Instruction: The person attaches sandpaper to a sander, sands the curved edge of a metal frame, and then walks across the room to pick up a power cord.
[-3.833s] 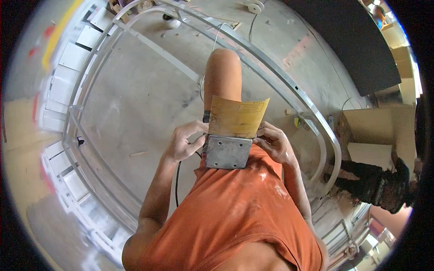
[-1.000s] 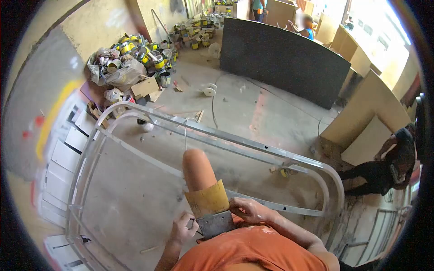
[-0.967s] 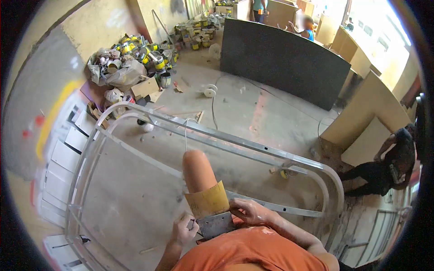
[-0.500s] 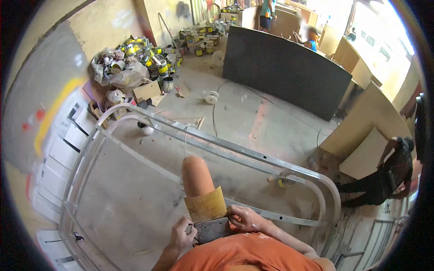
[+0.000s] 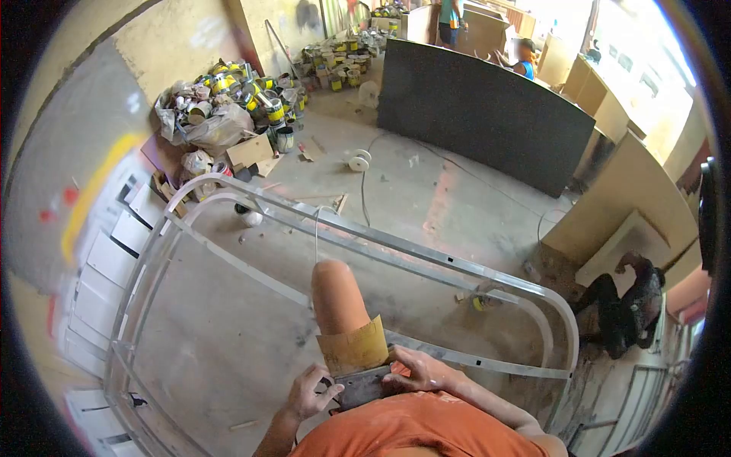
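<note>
A dark grey flat sanding block (image 5: 361,387) sits close to my orange shirt, with a yellow sheet of sandpaper (image 5: 356,346) extending from its far edge over my bare leg. My left hand (image 5: 311,391) is curled at the block's left end, its thumb pressed toward the edge. At the opposite end, my right hand (image 5: 417,369) grips the block's right side near the sheet's corner, fingers bent. The undersides of block and sheet are hidden. Around my leg stands a curved silver metal frame (image 5: 365,232) with rounded corners.
Paint cans (image 5: 270,107) and plastic bags are heaped by the left wall. A large black panel (image 5: 483,114) stands across the floor. A white spool (image 5: 359,161) lies with a cable. At right, a co-worker in dark clothes (image 5: 620,308) crouches beside leaning boards (image 5: 636,202).
My left thumb has shifted along the block's left end, and my right fingers have moved slightly over its right end. The co-worker at right has gone from bending over to crouching lower.
</note>
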Tool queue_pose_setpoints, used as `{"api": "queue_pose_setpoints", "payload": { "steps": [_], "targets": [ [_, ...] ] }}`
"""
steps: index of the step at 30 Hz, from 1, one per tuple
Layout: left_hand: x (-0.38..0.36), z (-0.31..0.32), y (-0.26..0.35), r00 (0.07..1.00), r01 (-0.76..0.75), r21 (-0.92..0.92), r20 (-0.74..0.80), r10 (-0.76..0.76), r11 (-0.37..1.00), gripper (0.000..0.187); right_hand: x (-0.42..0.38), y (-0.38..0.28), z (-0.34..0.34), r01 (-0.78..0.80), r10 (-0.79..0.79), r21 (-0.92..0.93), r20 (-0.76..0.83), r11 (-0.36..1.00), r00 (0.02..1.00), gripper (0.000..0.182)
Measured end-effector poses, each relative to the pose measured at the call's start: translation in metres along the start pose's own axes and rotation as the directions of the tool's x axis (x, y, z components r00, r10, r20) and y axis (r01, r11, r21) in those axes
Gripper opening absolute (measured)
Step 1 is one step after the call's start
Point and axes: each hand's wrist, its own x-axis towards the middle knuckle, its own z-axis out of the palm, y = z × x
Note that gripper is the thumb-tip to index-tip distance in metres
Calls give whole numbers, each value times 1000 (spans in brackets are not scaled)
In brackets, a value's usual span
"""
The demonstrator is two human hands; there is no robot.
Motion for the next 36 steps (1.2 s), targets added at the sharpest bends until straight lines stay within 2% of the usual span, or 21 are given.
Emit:
{"api": "queue_pose_setpoints", "payload": {
  "steps": [3, 5, 9, 11, 15, 17, 18, 20, 22, 23, 24, 25, 26, 27, 29, 30, 32, 33, 34, 35, 36],
  "targets": [
    [5, -9, 14, 996, 57, 14, 66, -57, 998, 30, 0, -9, -3, -147, 145, 24, 50, 989, 988, 44],
    [7, -10, 20, 969, 219, 18, 112, -219, 976, 30, -1, -17, -6, -181, 177, 107, 53, 978, 983, 42],
    [9, -6, 28, 961, 254, 34, 103, -256, 967, 30, -10, 6, 7, -78, 78, -15, -41, 997, 996, 42],
    [-1, 0, 16, 883, 463, -49, 109, -456, 885, 29, -14, 1, 11, -374, 372, 30, 52, 927, 927, 40],
    [12, -5, 13, 867, 495, -160, 155, -474, 854, 26, -11, -5, 6, -349, 365, 162, -85, 923, 927, 42],
    [25, -12, 8, 830, 544, -282, 320, -457, 791, 37, 1, 17, -11, -137, 134, 60, 56, 989, 989, 47],
    [35, -14, 2, 833, 537, -276, 323, -449, 797, 37, 5, 31, -12, -113, 107, 97, 66, 989, 992, 50],
    [52, -16, -10, 878, 403, -401, 425, -222, 823, 56, 20, 20, -17, -179, 167, 339, 66, 924, 984, 46],
    [59, -16, -9, 814, 482, -425, 540, -212, 766, 61, 35, 3, -17, -132, 152, 660, 28, 739, 988, 44],
    [63, -16, -9, 749, 547, -446, 639, -176, 708, 67, 32, 8, -13, -125, 149, 664, 21, 737, 989, 44],
    [59, -19, -17, 722, 564, -271, 620, -307, 780, 52, 28, 18, -9, -166, 154, 503, 66, 848, 986, 42],
    [58, -18, -26, 724, 557, -267, 621, -302, 786, 52, 27, 18, -11, -197, 171, 321, 109, 926, 979, 40],
    [58, -14, -36, 820, 350, -465, 572, -25, 813, 46, 18, 12, -11, -50, 13, 376, 99, 925, 995, 35],
    [60, -12, -35, 850, 127, -641, 463, 250, 757, 43, 15, 14, -8, 68, -99, 270, 102, 961, 990, 37],
    [51, -10, -29, 875, 157, -569, 459, 153, 807, 44, 8, 13, -4, 416, -429, 183, 36, 891, 902, 44],
    [46, -5, -29, 910, 146, -593, 395, 128, 792, 48, 5, 13, -3, 412, -426, 188, 39, 891, 904, 44],
    [39, 2, -39, 960, 73, -568, 263, 97, 820, 49, -2, 14, -4, 464, -456, -177, 86, 868, 886, 50],
    [40, -3, -32, 961, 80, -568, 263, 88, 819, 49, -1, 15, -6, 462, -453, -169, 88, 871, 887, 50],
    [45, -13, -17, 939, -189, -209, 247, 239, 959, 49, 0, 18, -10, 491, -464, -308, 163, 815, 871, 55],
    [48, -23, -6, 880, -434, 183, 294, 372, 882, 50, -1, 18, -13, 519, -461, -435, 240, 736, 854, 62],
    [48, -32, -2, 836, -497, 278, 409, 367, 822, 59, -3, 12, -15, 496, -433, -383, 244, 779, 868, 65]
  ]
}}
